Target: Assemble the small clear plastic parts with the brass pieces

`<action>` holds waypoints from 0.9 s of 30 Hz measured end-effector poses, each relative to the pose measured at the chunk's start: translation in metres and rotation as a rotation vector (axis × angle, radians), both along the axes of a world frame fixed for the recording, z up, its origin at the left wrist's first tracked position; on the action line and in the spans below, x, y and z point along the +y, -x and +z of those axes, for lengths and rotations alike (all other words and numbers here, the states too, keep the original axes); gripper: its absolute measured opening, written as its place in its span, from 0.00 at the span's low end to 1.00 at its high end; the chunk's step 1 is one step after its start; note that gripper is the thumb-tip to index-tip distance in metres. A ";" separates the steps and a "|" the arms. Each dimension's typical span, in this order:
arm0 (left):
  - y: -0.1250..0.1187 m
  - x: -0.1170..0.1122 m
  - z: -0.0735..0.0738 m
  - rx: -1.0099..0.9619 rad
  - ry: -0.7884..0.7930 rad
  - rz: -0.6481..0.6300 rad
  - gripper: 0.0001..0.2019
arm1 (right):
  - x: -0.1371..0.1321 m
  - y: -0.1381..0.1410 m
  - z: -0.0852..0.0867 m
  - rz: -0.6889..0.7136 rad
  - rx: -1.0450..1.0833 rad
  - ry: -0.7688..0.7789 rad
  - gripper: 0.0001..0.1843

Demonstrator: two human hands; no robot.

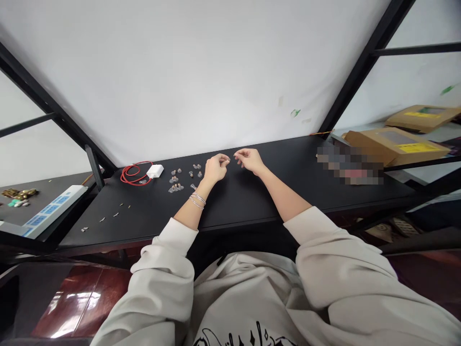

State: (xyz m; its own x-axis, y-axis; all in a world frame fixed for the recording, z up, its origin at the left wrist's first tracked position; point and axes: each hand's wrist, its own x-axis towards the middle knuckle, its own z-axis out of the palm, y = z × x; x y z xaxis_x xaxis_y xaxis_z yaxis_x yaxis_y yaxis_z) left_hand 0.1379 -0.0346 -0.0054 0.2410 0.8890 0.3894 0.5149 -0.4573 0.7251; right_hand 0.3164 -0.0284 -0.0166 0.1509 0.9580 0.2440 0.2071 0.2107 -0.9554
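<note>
Beige sweatshirt sleeves [162, 269] run forward from the person onto the near edge of a matte black tabletop [252, 202]. Thin silver bracelets [197, 201] circle the left wrist. Above the table's middle, the left hand [216, 168] and right hand [250, 161] face each other, just apart. On each, the fingertips [226, 158] curl in and press together in a small pinch; whether they hold anything is too small to tell.

Left of the hands on the tabletop lie small clear-and-metal parts [176, 181], in a loose cluster just beside the left hand. Tiny pale pieces [115, 215] lie scattered nearer the table's left end. Beyond the cluster, a white charger block [154, 170] sits joined to a coiled red cable [135, 173].

Past the table's left end lies a white power strip with blue panels [54, 210]. Past its right end, cardboard boxes with yellow labels [396, 146] rest beyond a pixelated patch [349, 165].
</note>
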 end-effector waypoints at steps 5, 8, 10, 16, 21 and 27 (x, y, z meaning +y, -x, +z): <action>0.001 0.001 -0.003 0.001 -0.002 -0.018 0.07 | -0.004 0.008 0.003 0.030 0.012 0.005 0.04; 0.000 -0.001 -0.002 0.002 0.000 -0.015 0.05 | -0.005 0.008 0.002 0.027 0.003 0.004 0.04; 0.000 -0.003 -0.001 -0.001 0.007 -0.014 0.05 | -0.005 0.008 0.002 0.026 -0.012 0.006 0.05; -0.001 -0.006 0.001 -0.046 0.010 -0.065 0.06 | -0.004 0.008 0.001 0.025 -0.043 0.012 0.04; 0.000 -0.004 0.000 -0.008 0.002 -0.058 0.06 | -0.004 0.008 -0.001 0.048 -0.032 0.029 0.06; 0.001 -0.003 -0.002 -0.002 -0.043 -0.077 0.06 | -0.006 0.008 0.000 0.051 -0.050 0.046 0.06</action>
